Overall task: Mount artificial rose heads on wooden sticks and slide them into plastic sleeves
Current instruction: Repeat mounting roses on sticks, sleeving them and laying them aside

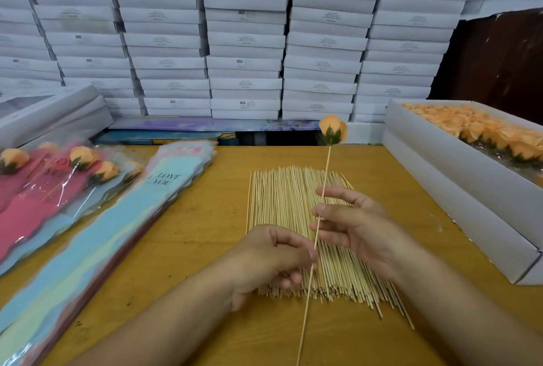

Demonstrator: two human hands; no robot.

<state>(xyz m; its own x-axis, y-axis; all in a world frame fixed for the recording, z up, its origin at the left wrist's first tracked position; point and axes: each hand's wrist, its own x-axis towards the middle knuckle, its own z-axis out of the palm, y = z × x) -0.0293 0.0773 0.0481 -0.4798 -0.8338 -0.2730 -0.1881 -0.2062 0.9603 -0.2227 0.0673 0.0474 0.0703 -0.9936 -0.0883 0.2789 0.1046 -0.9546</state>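
One mounted rose: a peach rose head [333, 129] is seen seated on the tip of a thin wooden stick [316, 237], which is held upright with a slight tilt above the worktop [211, 218].
Left hand: the left hand [271, 259] is curled, and the stick is pinched low down between thumb and fingers.
Right hand: the right hand [349, 224] has its fingers loosely extended; the stick is touched or lightly pinched higher up at the fingertips, but a firm hold cannot be confirmed.
Stick supply: a flat bundle of loose sticks [308, 236] is laid on the worktop directly beneath both hands.
Sleeves: a stack of printed plastic sleeves [123, 233], the top one pale blue, is laid to the left, well apart from the held stick.
Finished pieces: sleeved roses [58, 177] in pink sleeves are piled at the far left.
Rose stock: a white box of rose heads [476, 130] is set at the right edge.
Handling, stick: it is judged light, stiff along its length yet easily snapped if bent; it is best taken near mid-length, with a second pinch near the lower end to steer it.
Handling, head: it is judged soft and crushable, so the petals are better left untouched and guidance given from the stick.
Handling, sleeve: the film is judged thin, floppy and slippery; its mouth would need to be held open.
Step judged: mounting appears done, with sleeving not yet begun.
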